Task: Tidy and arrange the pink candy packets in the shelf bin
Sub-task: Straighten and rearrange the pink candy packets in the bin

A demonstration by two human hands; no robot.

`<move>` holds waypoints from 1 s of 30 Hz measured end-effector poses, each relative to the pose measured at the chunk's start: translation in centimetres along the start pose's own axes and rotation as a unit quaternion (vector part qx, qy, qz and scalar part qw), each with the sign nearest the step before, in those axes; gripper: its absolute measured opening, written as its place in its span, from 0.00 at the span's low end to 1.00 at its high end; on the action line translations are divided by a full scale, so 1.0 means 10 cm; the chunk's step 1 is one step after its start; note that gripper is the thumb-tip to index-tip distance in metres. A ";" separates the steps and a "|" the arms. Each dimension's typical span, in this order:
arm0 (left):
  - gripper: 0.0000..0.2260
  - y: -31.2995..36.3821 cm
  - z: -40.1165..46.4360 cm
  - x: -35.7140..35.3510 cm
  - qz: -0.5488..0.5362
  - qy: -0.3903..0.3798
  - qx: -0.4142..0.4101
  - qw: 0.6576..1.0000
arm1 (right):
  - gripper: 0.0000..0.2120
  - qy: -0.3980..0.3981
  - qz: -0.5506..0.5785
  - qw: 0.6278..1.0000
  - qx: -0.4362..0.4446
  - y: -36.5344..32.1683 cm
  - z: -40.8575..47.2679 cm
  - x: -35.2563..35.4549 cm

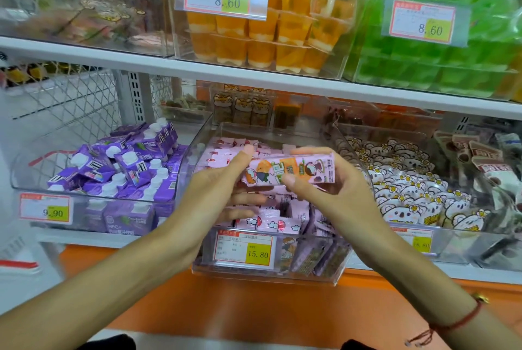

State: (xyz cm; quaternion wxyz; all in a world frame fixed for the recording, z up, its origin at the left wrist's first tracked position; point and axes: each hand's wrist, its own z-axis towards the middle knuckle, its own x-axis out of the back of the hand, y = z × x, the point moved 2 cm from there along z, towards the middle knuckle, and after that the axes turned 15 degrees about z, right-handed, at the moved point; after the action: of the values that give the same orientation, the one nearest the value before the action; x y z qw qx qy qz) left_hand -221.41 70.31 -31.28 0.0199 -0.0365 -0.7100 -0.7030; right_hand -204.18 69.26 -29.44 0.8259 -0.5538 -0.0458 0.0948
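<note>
While the left hand (217,180) and right hand (324,188) pinch opposite ends, the pink candy packet (291,171) above the clear shelf bin (265,270) looks light, crinkly and slippery.

left grip (217,180) and right grip (324,188) raised together, fingers curled (forearms outstretched)

White shop shelves (197,67), wire mesh back (70,95), orange base (254,307), bright lighting

Both hands, left (217,180) and right (324,188), around a pink candy packet (291,170) above the clear bin (265,270).
</note>
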 end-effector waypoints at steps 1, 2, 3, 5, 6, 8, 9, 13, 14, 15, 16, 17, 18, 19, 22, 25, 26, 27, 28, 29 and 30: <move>0.21 0.00 0.01 0.00 0.009 -0.002 0.002 1.000 | 0.19 0.003 0.001 1.000 0.003 0.00 0.00 0.01; 0.24 0.01 0.01 0.01 0.014 -0.004 -0.002 1.000 | 0.19 0.008 -0.003 1.000 0.002 0.02 0.01 0.03; 0.25 0.02 0.02 0.02 0.015 -0.007 -0.013 1.000 | 0.19 0.015 -0.012 1.000 0.000 0.04 0.02 0.05; 0.21 0.05 0.00 0.02 0.024 -0.017 -0.064 0.998 | 0.20 0.034 -0.051 0.998 0.005 0.06 0.05 0.10; 0.16 0.06 -0.02 0.02 0.044 -0.020 -0.103 0.993 | 0.19 0.039 -0.088 0.995 0.015 0.07 0.05 0.12; 0.12 0.08 -0.07 0.01 0.102 -0.018 -0.179 0.978 | 0.15 0.017 -0.183 0.982 0.046 0.08 0.05 0.13; 0.13 0.08 -0.07 0.01 0.130 -0.012 -0.207 0.970 | 0.14 -0.003 -0.221 0.973 0.059 0.10 0.05 0.13; 0.18 -0.01 -0.01 0.00 0.270 0.024 -0.256 0.928 | 0.16 -0.003 -0.156 0.986 0.060 0.15 0.07 0.16; 0.18 -0.05 0.01 0.02 0.336 0.030 -0.264 0.903 | 0.20 0.012 -0.111 0.993 0.042 0.17 0.08 0.18; 0.17 -0.09 0.02 0.02 0.400 0.025 -0.271 0.875 | 0.25 0.023 -0.082 0.996 0.021 0.19 0.10 0.19; 0.15 -0.13 0.02 0.03 0.456 0.011 -0.275 0.847 | 0.29 0.024 -0.069 0.997 0.004 0.22 0.10 0.19; 0.14 -0.16 0.02 0.04 0.501 -0.004 -0.277 0.820 | 0.31 0.016 -0.072 0.997 0.000 0.25 0.10 0.18; 0.12 -0.18 0.02 0.04 0.536 -0.016 -0.277 0.797 | 0.31 0.000 -0.092 0.996 0.004 0.27 0.09 0.16; 0.11 -0.20 0.02 0.04 0.559 -0.024 -0.278 0.781 | 0.32 -0.016 -0.122 0.992 0.007 0.31 0.09 0.13; 0.10 -0.19 0.02 0.05 0.588 -0.027 -0.281 0.758 | 0.28 -0.028 -0.203 0.978 0.024 0.30 0.09 0.11; 0.10 -0.18 0.02 0.06 0.599 -0.028 -0.274 0.752 | 0.23 -0.026 -0.283 0.957 0.054 0.19 0.11 0.19; 0.10 -0.18 0.01 0.06 0.599 -0.030 -0.273 0.752 | 0.23 -0.029 -0.306 0.950 0.052 0.16 0.11 0.23; 0.10 -0.18 0.01 0.06 0.598 -0.031 -0.271 0.753 | 0.23 -0.033 -0.318 0.946 0.044 0.13 0.11 0.25; 0.10 -0.18 0.01 0.05 0.597 -0.033 -0.270 0.754 | 0.22 -0.038 -0.328 0.943 0.036 0.12 0.11 0.27; 0.10 -0.17 0.01 0.05 0.597 -0.034 -0.270 0.754 | 0.21 -0.045 -0.357 0.932 0.036 0.12 0.10 0.29; 0.10 -0.17 0.02 0.06 0.599 -0.033 -0.269 0.753 | 0.19 -0.050 -0.407 0.911 0.050 0.13 0.10 0.29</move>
State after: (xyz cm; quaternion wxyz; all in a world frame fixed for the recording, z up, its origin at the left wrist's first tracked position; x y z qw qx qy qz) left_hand -222.10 70.46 -32.97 0.4030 -0.4813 -0.3243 -0.7076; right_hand -201.69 71.27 -30.37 0.8161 -0.4397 -0.3038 -0.2199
